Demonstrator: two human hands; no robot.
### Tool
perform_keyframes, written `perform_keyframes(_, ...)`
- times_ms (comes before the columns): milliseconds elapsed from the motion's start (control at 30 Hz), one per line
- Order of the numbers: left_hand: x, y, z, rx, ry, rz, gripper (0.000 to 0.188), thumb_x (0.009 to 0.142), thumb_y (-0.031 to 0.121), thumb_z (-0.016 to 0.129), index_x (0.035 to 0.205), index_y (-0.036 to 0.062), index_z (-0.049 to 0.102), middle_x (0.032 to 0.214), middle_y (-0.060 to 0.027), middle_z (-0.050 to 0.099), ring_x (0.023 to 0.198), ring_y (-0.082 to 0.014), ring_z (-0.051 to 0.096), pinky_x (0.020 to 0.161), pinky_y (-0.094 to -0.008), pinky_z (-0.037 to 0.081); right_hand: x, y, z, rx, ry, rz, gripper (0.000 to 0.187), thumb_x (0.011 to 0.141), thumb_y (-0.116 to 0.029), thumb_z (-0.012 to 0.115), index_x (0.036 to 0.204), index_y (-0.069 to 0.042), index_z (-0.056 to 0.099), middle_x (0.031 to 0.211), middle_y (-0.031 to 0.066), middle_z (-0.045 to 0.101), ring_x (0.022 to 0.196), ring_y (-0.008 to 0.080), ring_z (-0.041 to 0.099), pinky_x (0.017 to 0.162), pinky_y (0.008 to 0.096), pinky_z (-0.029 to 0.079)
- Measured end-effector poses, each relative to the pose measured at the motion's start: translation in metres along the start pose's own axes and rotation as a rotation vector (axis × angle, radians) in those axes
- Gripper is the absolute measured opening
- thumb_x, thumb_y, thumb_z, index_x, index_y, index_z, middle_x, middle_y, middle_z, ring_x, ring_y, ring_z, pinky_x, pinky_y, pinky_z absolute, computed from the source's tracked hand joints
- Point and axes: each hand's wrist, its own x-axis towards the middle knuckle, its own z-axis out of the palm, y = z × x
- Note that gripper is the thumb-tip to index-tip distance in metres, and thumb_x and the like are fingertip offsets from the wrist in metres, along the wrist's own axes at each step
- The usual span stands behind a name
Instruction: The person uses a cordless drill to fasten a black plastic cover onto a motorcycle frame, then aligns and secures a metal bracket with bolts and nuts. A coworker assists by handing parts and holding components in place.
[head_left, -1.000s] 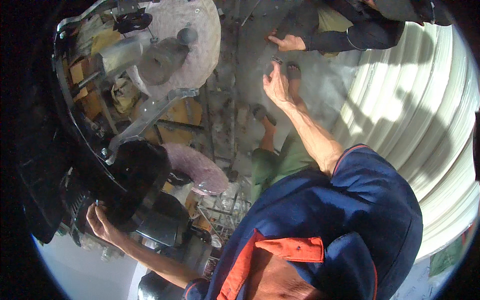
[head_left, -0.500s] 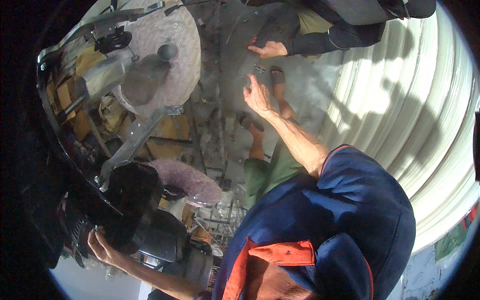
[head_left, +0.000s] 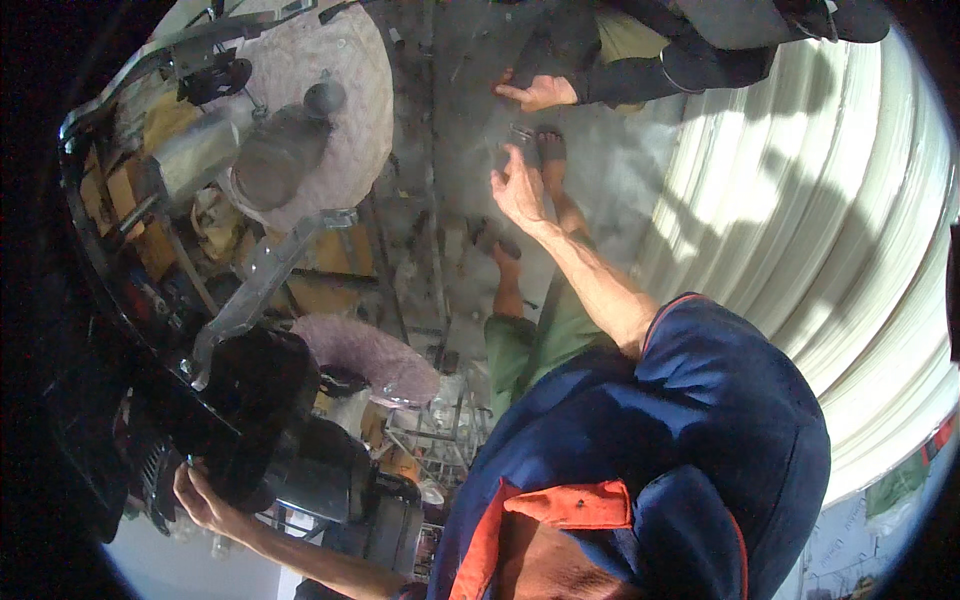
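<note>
My left hand (head_left: 207,505) reaches out to the lower left, beside a black machine housing (head_left: 255,400). Its fingers draw together at a tiny shiny piece too small to name. In the upper middle, my right hand (head_left: 521,193) is raised over the floor with its fingers bent together. A small metallic piece (head_left: 522,132) shows just beyond those fingertips; what they hold is hard to make out. Close above it is another person's hand (head_left: 543,93), in a dark sleeve, with a finger stretched toward the left.
A large pale round disc (head_left: 360,100) and a metal bracket arm (head_left: 265,285) stand on the left, near cardboard pieces (head_left: 335,255). Below them is a pinkish oval disc (head_left: 375,362). White ribbed sheeting (head_left: 780,220) curves along the right. Sandalled feet (head_left: 551,143) are on the floor.
The whole view has shifted slightly. My right hand's fingertips have come nearer the small metallic piece and look more bent. My left hand stays at the same place by the black housing.
</note>
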Motion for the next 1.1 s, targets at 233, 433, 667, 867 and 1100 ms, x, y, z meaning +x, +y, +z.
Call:
perform_keyframes(233,0.002,-0.007,-0.004,0.035,0.004,-0.006,0.024,0.100,0.016,0.063,0.115,-0.0012,0.064,0.102,-0.0086,0.066,0.099,-0.0179,0.062,0.090,-0.0320,0.050,0.021,0.003,-0.018,-0.078,0.099,0.034,0.040,0.085,-0.013,0.072,0.122,-0.009,0.057,0.068,0.0078,0.063,0.065,0.0293,0.064,0.065,0.0446,0.049)
perform_keyframes(433,0.002,-0.004,-0.005,0.067,-0.010,0.059,0.024,0.099,0.017,0.063,0.116,-0.0002,0.065,0.102,-0.0082,0.066,0.097,-0.0171,0.062,0.090,-0.0316,0.050,0.024,-0.003,-0.030,-0.003,0.010,0.007,0.042,0.087,-0.013,0.071,0.126,-0.013,0.057,0.066,0.0060,0.060,0.063,0.0279,0.062,0.064,0.0440,0.047)
perform_keyframes(667,0.000,0.000,-0.004,0.086,0.001,0.040,0.024,0.099,0.017,0.064,0.116,-0.0001,0.065,0.104,-0.0089,0.067,0.096,-0.0175,0.063,0.090,-0.0322,0.051,0.007,-0.008,-0.016,-0.101,-0.105,-0.019,0.058,0.087,-0.013,0.070,0.139,-0.010,0.045,0.065,0.0089,0.059,0.063,0.0321,0.063,0.061,0.0473,0.047)
perform_keyframes(867,-0.001,-0.005,-0.004,-0.007,0.009,-0.038,0.026,0.100,0.018,0.062,0.118,-0.0013,0.064,0.108,-0.0108,0.067,0.099,-0.0198,0.063,0.091,-0.0333,0.051,0.007,-0.002,-0.003,-0.029,-0.007,-0.043,0.056,0.087,-0.014,0.068,0.138,-0.006,0.045,0.065,0.0159,0.063,0.059,0.0405,0.063,0.058,0.0514,0.049)
perform_keyframes(1100,0.001,-0.006,-0.006,0.102,0.004,0.029,0.026,0.101,0.017,0.061,0.116,-0.0039,0.064,0.107,-0.0119,0.066,0.097,-0.0202,0.064,0.089,-0.0330,0.052,0.002,-0.003,-0.002,-0.084,-0.126,0.052,0.062,0.086,-0.014,0.070,0.141,-0.006,0.042,0.074,0.0145,0.063,0.069,0.0396,0.066,0.064,0.0506,0.051)
